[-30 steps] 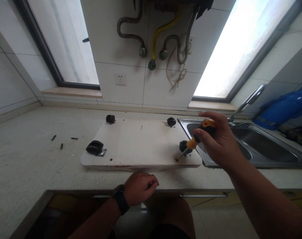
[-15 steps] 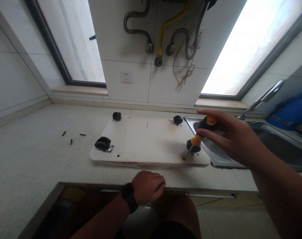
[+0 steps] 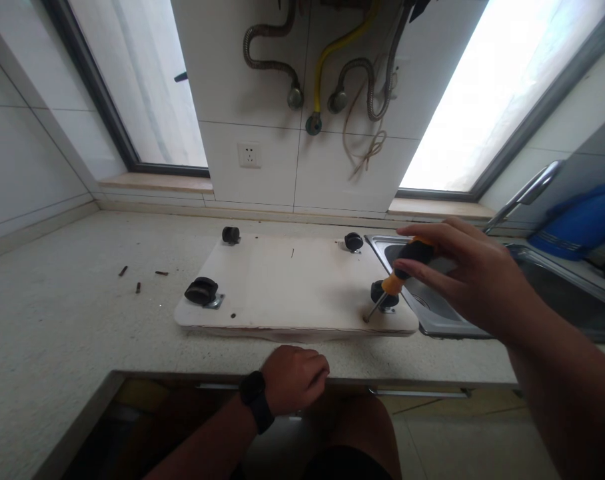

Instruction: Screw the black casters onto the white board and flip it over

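Observation:
My right hand [image 3: 462, 273] is closed round the yellow and black handle of a screwdriver [image 3: 393, 283]. The screwdriver leans, its tip down at a small dark spot near the front right corner of a white board [image 3: 282, 287]. Black casters on metal plates stand up from the board's corners; the front right caster [image 3: 382, 293] is partly behind the screwdriver. My left hand [image 3: 295, 381], with a black watch [image 3: 254, 390] on the wrist, rests in a loose fist by the counter's front edge, and nothing shows in its fingers.
Several short dark screws, one of them a screw [image 3: 161, 273], lie on the speckled counter [image 3: 82, 313] left of the board. A steel sink [image 3: 447, 330] with a tap [image 3: 527, 193] adjoins on the right. Pipes [image 3: 365, 63] hang on the wall behind.
The whole view has shifted slightly left. My right hand keeps its hold on the screwdriver, whose tip stays at the same spot. My left hand looks the same.

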### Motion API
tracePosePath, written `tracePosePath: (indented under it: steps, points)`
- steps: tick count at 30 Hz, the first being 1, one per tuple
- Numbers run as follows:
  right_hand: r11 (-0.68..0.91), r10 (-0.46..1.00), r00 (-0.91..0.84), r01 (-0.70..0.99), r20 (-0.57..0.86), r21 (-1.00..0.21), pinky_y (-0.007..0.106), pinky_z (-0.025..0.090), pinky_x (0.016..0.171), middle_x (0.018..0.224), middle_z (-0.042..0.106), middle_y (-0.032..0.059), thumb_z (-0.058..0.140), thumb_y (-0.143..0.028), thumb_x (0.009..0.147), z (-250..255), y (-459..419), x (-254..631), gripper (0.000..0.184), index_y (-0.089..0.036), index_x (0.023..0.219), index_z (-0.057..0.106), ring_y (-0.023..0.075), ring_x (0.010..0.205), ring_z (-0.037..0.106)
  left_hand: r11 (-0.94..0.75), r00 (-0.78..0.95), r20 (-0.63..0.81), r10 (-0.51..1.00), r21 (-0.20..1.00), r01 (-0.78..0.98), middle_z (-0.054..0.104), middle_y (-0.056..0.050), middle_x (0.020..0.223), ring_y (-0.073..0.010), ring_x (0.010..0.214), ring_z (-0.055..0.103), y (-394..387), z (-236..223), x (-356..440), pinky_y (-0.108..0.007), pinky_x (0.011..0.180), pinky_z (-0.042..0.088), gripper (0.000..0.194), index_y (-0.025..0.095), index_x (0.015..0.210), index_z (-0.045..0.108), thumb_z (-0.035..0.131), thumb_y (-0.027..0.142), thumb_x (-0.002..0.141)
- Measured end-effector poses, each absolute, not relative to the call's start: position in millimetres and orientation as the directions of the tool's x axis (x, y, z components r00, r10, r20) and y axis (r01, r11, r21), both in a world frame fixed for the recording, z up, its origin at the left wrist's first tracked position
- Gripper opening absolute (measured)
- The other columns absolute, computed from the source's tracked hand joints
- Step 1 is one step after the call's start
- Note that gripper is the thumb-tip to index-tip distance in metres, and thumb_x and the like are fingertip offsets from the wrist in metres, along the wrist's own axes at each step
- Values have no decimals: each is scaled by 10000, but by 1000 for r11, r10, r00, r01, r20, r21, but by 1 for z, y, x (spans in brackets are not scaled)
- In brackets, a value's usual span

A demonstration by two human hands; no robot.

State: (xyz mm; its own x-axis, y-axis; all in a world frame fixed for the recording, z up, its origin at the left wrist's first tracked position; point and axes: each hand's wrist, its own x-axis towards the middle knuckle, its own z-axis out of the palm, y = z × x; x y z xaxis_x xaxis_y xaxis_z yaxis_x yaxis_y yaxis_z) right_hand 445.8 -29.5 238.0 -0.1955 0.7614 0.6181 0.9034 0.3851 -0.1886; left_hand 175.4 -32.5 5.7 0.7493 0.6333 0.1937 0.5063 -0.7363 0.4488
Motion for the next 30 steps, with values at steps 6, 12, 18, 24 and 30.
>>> tracePosePath:
  steps: [6,12,18,24,30]
  points:
    - [462,850,-265,788,455,-406,525,608,1064,1560,567,35,577,-403,995,239,-30,459,633,-472,1602,409,304,1296,660,-733,749,191,635,455,506,778,-18,896,-205,793,703,-33,5,176,-337,676,415,133,245,963,705,574,269,975]
    - [431,809,-233,859,539,-276,572,623,959,1278,716,71,732,-461,904,242,-29,454,474,-440,1373,663,344,1056,732,-738,746,202,634,445,507,770,-16,872,-208,782,705,-33,3,177,-348,656,389,136,247,965,703,571,276,976]
    - [351,806,-198,919,559,-181,581,632,893,1282,688,133,640,-520,947,244,-29,456,532,-326,1443,634,325,986,737,-739,752,194,630,447,504,769,-22,878,-214,789,702,-33,5,177,-347,665,389,136,242,965,704,570,270,973]
    - [462,835,-301,838,460,-290,509,649,895,1353,723,66,644,-498,959,249,-30,473,617,-407,1554,508,300,1069,751,-735,750,191,634,449,508,766,-20,883,-213,796,700,-33,5,177,-349,667,394,140,246,960,701,564,269,979]
    - [345,736,-251,938,629,-30,482,589,761,1024,754,99,697,-663,875,249,-32,462,448,-275,1092,756,282,861,712,-738,757,174,629,437,513,772,-17,907,-217,802,707,-34,5,177,-352,675,396,149,245,979,692,545,266,989]
